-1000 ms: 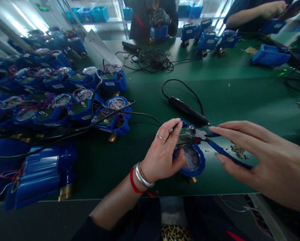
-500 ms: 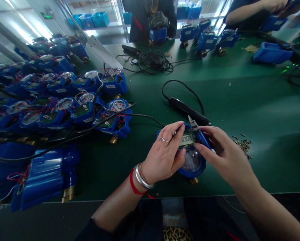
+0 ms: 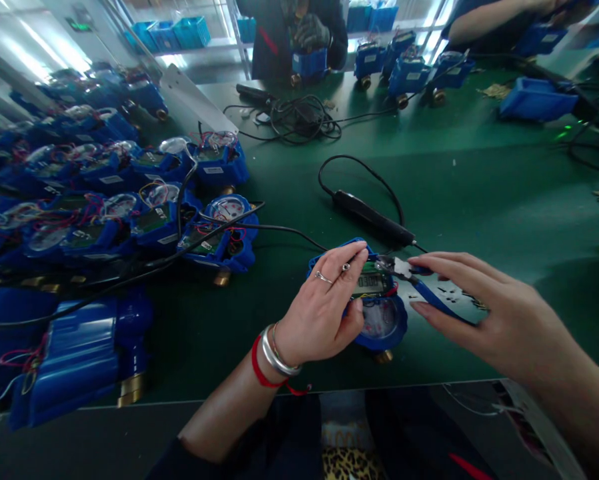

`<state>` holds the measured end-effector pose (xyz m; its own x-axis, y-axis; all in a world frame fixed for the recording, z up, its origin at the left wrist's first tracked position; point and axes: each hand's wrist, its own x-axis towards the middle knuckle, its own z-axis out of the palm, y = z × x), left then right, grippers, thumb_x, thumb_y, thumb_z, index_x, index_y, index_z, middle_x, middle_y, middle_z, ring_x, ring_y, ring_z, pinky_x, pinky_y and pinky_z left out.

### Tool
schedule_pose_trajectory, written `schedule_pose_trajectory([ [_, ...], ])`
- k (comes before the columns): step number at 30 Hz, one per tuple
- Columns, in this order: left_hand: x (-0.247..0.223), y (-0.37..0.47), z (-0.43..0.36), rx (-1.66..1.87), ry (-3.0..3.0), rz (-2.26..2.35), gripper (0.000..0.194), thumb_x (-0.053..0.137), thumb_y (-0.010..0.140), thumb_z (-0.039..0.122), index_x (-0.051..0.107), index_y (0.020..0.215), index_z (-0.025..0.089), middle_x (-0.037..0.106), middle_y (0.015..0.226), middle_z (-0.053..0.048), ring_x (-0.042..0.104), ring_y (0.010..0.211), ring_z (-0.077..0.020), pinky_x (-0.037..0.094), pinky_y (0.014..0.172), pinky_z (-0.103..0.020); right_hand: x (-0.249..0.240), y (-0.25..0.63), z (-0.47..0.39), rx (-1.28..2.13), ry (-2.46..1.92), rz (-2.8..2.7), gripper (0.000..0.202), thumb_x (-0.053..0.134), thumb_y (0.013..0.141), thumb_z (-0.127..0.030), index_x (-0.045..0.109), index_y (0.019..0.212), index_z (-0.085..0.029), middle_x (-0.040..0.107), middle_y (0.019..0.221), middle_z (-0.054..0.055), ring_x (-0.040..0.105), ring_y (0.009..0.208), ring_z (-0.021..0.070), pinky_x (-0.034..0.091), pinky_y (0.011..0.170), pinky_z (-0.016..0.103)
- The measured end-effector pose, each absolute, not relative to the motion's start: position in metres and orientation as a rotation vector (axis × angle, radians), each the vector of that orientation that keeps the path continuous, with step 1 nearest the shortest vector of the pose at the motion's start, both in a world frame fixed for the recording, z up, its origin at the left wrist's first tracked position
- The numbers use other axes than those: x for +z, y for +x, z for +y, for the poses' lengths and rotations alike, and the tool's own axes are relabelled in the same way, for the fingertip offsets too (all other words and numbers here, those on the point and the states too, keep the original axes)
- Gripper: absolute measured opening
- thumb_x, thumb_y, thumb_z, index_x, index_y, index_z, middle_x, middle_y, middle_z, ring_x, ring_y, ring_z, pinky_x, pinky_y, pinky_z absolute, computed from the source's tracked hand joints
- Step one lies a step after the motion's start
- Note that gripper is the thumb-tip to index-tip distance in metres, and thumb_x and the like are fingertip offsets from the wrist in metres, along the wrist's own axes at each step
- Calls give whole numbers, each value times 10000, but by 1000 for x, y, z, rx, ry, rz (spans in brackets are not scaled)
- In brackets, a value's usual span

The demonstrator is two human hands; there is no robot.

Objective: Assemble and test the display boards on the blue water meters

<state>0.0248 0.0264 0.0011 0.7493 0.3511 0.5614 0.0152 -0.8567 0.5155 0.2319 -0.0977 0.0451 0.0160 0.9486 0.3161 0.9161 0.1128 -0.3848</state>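
Observation:
A blue water meter [image 3: 381,319] with a round clear dial and a small digital display stands in front of me near the table's front edge. My left hand [image 3: 329,293] lies over its left side and grips it, hiding much of the casing; the fingers are pressed together. My right hand [image 3: 472,300] holds blue-handled cutting pliers [image 3: 419,283] between thumb and fingers. Their metal jaws reach over the meter's top right corner, beside the display. Whether the jaws touch anything is hard to see.
A black pen-shaped tool [image 3: 372,217] with a cable lies behind the meter. Rows of open blue meters [image 3: 212,240] with loose wires fill the left. Coiled black cable [image 3: 304,120] lies farther back. Across the table are a gloved co-worker's hand [image 3: 312,32] and a blue tray [image 3: 537,100].
My right hand has moved right, and the pliers have turned so their jaws point left over the meter. My left hand stays on the meter. The view has shifted slightly.

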Motion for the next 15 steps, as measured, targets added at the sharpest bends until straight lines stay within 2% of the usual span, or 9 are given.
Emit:
schedule_pose_trajectory([
  [3,2,25,27,922,2477,254,638,434,859,133,280,1472,46,400,1453,-251,370,1404,-308,387,1132,-511,60,247,-104,-84,-1669,-2197,370,581,919,-295,568,1275,-196,651,1187,76,629,1047,225,512,929,372],
  [7,2,24,27,896,2470,236,651,410,865,141,244,1493,91,385,1472,-234,361,1411,-318,394,1113,-555,75,260,-103,-308,-1414,-2579,305,534,943,-199,592,1240,-161,666,1210,73,596,1113,245,475,964,412],
  [10,1,24,27,901,2484,201,660,404,857,137,240,1495,86,380,1472,-238,364,1406,-323,397,1106,-564,83,268,-98,-355,-1339,-2704,319,452,969,-175,592,1255,-184,650,1265,43,583,1144,237,453,987,439],
  [15,-1,25,29,936,2498,150,652,409,839,127,277,1466,8,379,1455,-266,363,1400,-335,390,1120,-548,90,266,-93,-347,-1306,-2805,402,390,969,-160,576,1314,-249,600,1353,-2,545,1234,213,433,1020,420],
])
